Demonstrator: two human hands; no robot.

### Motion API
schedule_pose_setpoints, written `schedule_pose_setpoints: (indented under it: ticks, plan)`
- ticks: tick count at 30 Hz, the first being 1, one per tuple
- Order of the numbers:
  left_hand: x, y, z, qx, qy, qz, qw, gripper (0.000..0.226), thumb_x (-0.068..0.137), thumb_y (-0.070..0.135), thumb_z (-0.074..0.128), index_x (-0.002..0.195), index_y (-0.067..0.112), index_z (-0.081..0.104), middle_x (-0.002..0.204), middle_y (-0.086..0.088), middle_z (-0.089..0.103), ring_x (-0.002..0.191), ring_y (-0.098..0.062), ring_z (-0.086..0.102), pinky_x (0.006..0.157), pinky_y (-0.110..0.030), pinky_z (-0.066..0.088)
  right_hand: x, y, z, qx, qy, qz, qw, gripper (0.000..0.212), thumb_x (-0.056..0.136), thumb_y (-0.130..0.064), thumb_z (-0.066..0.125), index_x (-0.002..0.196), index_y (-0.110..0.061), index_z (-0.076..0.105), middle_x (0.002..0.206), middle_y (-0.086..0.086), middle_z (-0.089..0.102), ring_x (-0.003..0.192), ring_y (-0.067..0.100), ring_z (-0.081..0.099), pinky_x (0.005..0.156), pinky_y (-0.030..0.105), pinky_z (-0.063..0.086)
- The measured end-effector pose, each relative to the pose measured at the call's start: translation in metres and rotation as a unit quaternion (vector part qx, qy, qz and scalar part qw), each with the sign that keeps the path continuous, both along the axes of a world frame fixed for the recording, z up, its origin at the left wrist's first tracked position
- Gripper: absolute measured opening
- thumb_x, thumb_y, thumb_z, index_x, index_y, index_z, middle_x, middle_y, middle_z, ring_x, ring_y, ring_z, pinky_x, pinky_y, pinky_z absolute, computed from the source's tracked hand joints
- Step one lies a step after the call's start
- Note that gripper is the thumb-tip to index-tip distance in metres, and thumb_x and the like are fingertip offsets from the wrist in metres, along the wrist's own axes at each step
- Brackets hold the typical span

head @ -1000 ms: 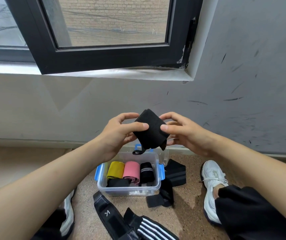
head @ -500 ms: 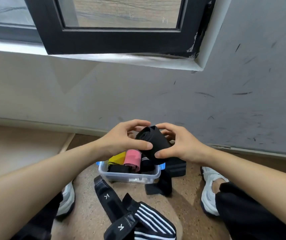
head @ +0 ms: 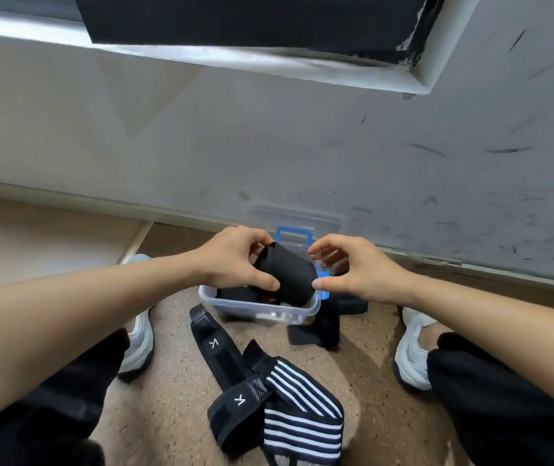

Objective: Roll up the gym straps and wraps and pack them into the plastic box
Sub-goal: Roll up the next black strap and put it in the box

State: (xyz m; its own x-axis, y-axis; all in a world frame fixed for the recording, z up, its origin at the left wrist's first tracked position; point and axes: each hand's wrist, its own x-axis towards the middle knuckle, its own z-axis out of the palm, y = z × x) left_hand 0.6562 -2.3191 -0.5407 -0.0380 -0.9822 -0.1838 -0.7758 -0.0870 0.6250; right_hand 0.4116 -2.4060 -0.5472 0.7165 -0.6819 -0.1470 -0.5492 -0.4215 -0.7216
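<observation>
A rolled black wrap [head: 290,280] is held just above the open plastic box [head: 258,310], which is set on the floor [head: 168,415] near the wall. The roll is gripped by the left hand [head: 235,260], with the fingers curled over its top and the thumb pressed beneath. The right hand [head: 357,272] is placed at the roll's other end; its thumb is laid against the fabric, but whether its curved fingers [head: 317,251] grasp the roll cannot be told. A striped wrap [head: 302,410] and a black strap [head: 215,344] are left unrolled before the box.
</observation>
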Motion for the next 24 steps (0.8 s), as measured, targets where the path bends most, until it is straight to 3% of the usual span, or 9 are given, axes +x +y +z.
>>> schedule_pose_setpoints:
  ticks: [3, 5, 8, 12, 14, 17, 20, 22, 24]
  plan:
    - [0.017, -0.016, -0.028, 0.032, 0.003, 0.029, 0.999, 0.058, 0.062, 0.045, 0.092, 0.107, 0.019, 0.068, 0.081, 0.002, 0.065, 0.073, -0.017, 0.062, 0.079, -0.041, 0.055, 0.003, -0.028, -0.036, -0.005, 0.059, -0.013, 0.998, 0.046, 0.079, -0.030, 0.087, 0.119, -0.025, 0.065, 0.111, -0.009, 0.066, 0.102, 0.010, 0.065, 0.091, 0.031, 0.056]
    - [0.027, -0.028, -0.053, 0.051, 0.035, 0.047, 0.997, 0.067, 0.053, 0.054, 0.087, 0.108, 0.023, 0.066, 0.092, -0.003, 0.071, 0.081, -0.021, 0.068, 0.080, -0.042, 0.059, 0.006, -0.041, -0.067, -0.006, 0.099, -0.023, 0.995, 0.052, 0.080, -0.033, 0.086, 0.126, -0.023, 0.063, 0.119, -0.006, 0.064, 0.108, 0.014, 0.063, 0.094, 0.030, 0.052]
    - [0.033, -0.042, -0.093, 0.077, 0.064, 0.046, 0.994, 0.059, 0.067, 0.039, 0.091, 0.116, 0.022, 0.061, 0.105, -0.005, 0.070, 0.085, -0.017, 0.068, 0.081, -0.035, 0.059, 0.010, -0.047, -0.117, -0.024, 0.132, -0.050, 0.990, 0.061, 0.081, -0.037, 0.083, 0.135, -0.020, 0.058, 0.135, 0.000, 0.060, 0.124, 0.018, 0.056, 0.101, 0.029, 0.044]
    - [0.027, -0.054, -0.142, 0.090, 0.097, 0.053, 0.990, 0.051, 0.077, 0.020, 0.088, 0.118, 0.020, 0.058, 0.099, 0.001, 0.064, 0.080, -0.007, 0.067, 0.077, -0.025, 0.058, 0.010, -0.031, -0.169, -0.003, 0.101, -0.121, 0.988, 0.067, 0.082, -0.038, 0.082, 0.141, -0.019, 0.054, 0.145, -0.001, 0.050, 0.136, 0.020, 0.045, 0.112, 0.035, 0.038]
    - [0.024, -0.058, -0.163, 0.088, 0.122, 0.046, 0.988, 0.052, 0.080, 0.006, 0.084, 0.121, 0.021, 0.056, 0.096, 0.005, 0.061, 0.075, 0.001, 0.064, 0.069, -0.014, 0.053, 0.007, -0.022, -0.187, -0.009, 0.071, -0.138, 0.988, 0.067, 0.083, -0.037, 0.082, 0.141, -0.019, 0.054, 0.148, -0.005, 0.046, 0.137, 0.016, 0.044, 0.113, 0.033, 0.038]
    - [0.023, -0.066, -0.190, 0.089, 0.133, 0.009, 0.987, 0.058, 0.082, -0.003, 0.078, 0.128, 0.025, 0.056, 0.104, 0.010, 0.060, 0.072, 0.008, 0.060, 0.070, -0.009, 0.049, -0.001, -0.015, -0.204, -0.022, 0.031, -0.157, 0.987, 0.060, 0.084, -0.036, 0.081, 0.138, -0.021, 0.059, 0.149, -0.011, 0.044, 0.137, 0.008, 0.043, 0.112, 0.027, 0.038]
    - [0.022, -0.071, -0.208, 0.121, 0.122, -0.028, 0.985, 0.060, 0.079, 0.015, 0.082, 0.129, 0.039, 0.056, 0.112, 0.008, 0.063, 0.082, 0.001, 0.060, 0.079, -0.013, 0.050, -0.007, -0.012, -0.213, -0.025, 0.007, -0.159, 0.987, 0.056, 0.085, -0.037, 0.080, 0.136, -0.025, 0.060, 0.152, -0.016, 0.044, 0.140, 0.001, 0.039, 0.112, 0.020, 0.033]
    - [0.022, -0.071, -0.217, 0.145, 0.115, -0.047, 0.982, 0.058, 0.073, 0.034, 0.079, 0.123, 0.052, 0.055, 0.119, 0.006, 0.065, 0.096, -0.008, 0.063, 0.089, -0.024, 0.055, -0.008, -0.010, -0.217, -0.032, -0.001, -0.163, 0.986, 0.055, 0.085, -0.038, 0.080, 0.136, -0.026, 0.061, 0.152, -0.017, 0.044, 0.138, -0.005, 0.037, 0.109, 0.010, 0.027]
    - [0.023, -0.071, -0.220, 0.167, 0.142, -0.033, 0.975, 0.053, 0.070, 0.040, 0.077, 0.118, 0.053, 0.059, 0.118, 0.004, 0.067, 0.103, -0.018, 0.066, 0.094, -0.033, 0.056, -0.008, -0.009, -0.220, -0.033, -0.012, -0.167, 0.985, 0.055, 0.085, -0.038, 0.080, 0.135, -0.026, 0.061, 0.152, -0.018, 0.045, 0.134, -0.012, 0.035, 0.108, 0.009, 0.027]
